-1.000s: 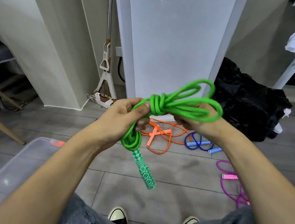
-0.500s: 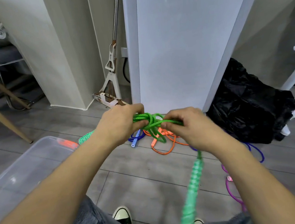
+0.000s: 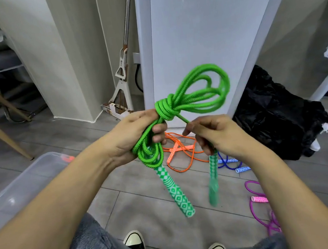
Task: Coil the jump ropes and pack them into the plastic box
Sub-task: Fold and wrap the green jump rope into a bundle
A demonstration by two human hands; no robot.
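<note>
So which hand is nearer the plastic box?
Left. The left hand is just right of the plastic box; the right hand is farther right.

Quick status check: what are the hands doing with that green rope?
Left hand grips knotted green rope. Right hand pinches its loose end. Plastic box waits at left. Nothing blocking.

Plastic box (image 3: 21,183): cut off by left edge, contents unclear. Second green handle (image 3: 213,182): motion-blurred, upper end hidden inside right hand (image 3: 218,136). Purple rope (image 3: 262,211): partly behind right forearm (extent unknown). Shoes (image 3: 135,244): partly covered by knees.
</note>
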